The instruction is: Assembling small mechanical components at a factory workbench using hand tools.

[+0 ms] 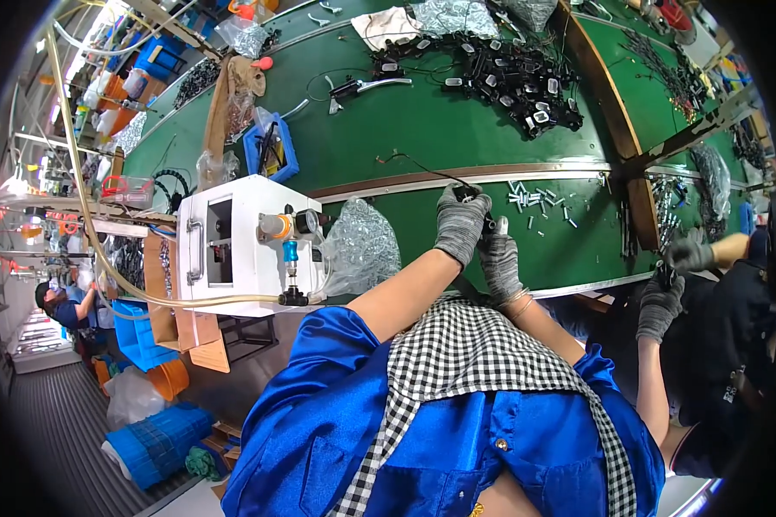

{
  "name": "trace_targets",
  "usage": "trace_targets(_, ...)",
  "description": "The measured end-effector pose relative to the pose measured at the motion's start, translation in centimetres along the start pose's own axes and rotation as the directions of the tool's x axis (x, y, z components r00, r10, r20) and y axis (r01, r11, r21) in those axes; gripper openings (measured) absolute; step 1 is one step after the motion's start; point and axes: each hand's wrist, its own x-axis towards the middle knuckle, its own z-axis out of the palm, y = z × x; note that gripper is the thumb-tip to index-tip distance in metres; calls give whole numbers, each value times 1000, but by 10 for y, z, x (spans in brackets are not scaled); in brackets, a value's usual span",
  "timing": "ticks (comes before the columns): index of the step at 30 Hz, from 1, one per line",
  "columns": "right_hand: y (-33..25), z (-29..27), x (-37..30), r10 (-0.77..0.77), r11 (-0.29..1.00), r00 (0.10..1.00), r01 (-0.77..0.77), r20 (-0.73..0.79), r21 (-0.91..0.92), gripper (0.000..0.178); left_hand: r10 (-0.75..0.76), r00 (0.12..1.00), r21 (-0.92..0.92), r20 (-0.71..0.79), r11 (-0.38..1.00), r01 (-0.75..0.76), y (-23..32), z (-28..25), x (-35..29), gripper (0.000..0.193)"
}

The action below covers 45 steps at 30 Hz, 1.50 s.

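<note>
My left hand (461, 226), in a grey knit glove, is closed around a small black part near the front edge of the green bench. A thin black cable (418, 163) runs from that part and lies away over the wooden ledge. Beside it, to the right and slightly nearer, my right hand (499, 261) in a matching glove is closed as well, its fingers against the same dark piece. The gloves hide most of the part, so its exact kind does not show. Several silver bolts (526, 196) lie loose to the right of my hands.
Beyond the ledge lies a pile of black parts (526, 82) and a silver lever (384, 84). To the left stand a white pneumatic machine (250, 194), a bubble-wrap bag (359, 241) and a blue bin (272, 146). At right, a co-worker's gloved hands (661, 302) work close by.
</note>
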Motion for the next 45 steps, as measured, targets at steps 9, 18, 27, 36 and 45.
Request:
trace_targets(9, 20, 2, 4, -5, 995, 999, 1, -38, -103, 61, -207, 970, 309, 124, 937, 160, 29, 5, 6, 25)
trace_targets(18, -1, -11, 19, 349, 886, 888, -417, 300, 202, 61, -348, 838, 213, 419, 935, 282, 44, -7, 29, 25)
trace_targets(27, -29, -13, -6, 681, 494, 598, -801, 421, 339, 62, -304, 945, 273, 123, 925, 263, 11, -1, 10, 25)
trace_targets(36, -31, -14, -14, 724, 475, 622, -763, 298, 438, 48, -9, 989, 197, 148, 980, -21, -13, 2, 0, 28)
trace_targets(45, -76, -71, 15, -410, 570, 910, 302, 54, -764, 34, 425, 767, -181, 481, 904, -387, 91, -4, -59, 33)
